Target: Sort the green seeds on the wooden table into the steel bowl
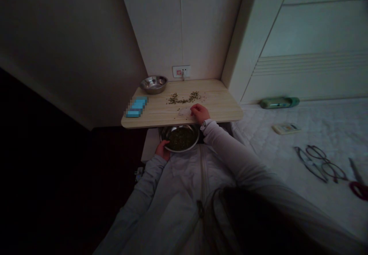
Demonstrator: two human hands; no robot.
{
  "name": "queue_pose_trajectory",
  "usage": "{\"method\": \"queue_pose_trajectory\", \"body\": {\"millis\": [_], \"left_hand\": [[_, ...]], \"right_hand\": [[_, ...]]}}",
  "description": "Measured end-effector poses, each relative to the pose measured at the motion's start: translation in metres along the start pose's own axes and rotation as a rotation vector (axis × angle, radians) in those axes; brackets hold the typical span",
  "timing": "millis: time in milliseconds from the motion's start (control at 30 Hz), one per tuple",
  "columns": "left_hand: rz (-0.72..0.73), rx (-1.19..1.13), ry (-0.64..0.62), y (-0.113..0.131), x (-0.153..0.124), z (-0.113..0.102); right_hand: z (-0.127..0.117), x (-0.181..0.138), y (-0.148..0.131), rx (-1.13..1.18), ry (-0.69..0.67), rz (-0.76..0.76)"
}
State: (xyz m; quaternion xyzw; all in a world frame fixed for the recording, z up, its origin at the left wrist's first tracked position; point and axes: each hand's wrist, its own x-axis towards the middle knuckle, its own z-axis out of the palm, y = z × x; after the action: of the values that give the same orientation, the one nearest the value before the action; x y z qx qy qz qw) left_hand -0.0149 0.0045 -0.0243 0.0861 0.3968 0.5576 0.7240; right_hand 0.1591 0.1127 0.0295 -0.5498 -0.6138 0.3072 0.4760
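My left hand [163, 150] grips the left rim of a metal bowl [196, 141], thumb over the edge. Small dark-green grains [181, 138], like mung beans, fill its bottom. It is held just under the front edge of a small wooden table [221, 101]. Over that table, near the front edge, my right hand [200, 113] is closed in a pinch on a whitish, translucent scrap [184, 111], perhaps plastic. Beyond it, more green grains [184, 101] lie scattered in a loose curved band, with a few strays near the scrap.
A second metal bowl [153, 84] stands at the table's back left, with a blurred blue phone-like object [137, 107] before it. A wall socket [181, 71] is behind. On the white bed at right lie a green bottle [278, 102], glasses [324, 163] and red-handled scissors [358, 190].
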Motion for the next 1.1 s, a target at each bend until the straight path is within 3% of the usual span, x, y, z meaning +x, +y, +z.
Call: {"method": "queue_pose_trajectory", "body": {"millis": [267, 867, 1100], "left_hand": [[-0.005, 0.030, -0.016, 0.000, 0.001, -0.002], [-0.047, 0.001, 0.036, 0.000, -0.002, 0.003], [-0.013, -0.027, 0.035, -0.001, -0.001, 0.002]], "right_hand": [[0.000, -0.004, -0.005, -0.143, -0.016, -0.024], [-0.001, -0.003, -0.003, -0.042, -0.074, -0.015], [0.009, 0.007, -0.004, -0.086, -0.106, 0.005]]}}
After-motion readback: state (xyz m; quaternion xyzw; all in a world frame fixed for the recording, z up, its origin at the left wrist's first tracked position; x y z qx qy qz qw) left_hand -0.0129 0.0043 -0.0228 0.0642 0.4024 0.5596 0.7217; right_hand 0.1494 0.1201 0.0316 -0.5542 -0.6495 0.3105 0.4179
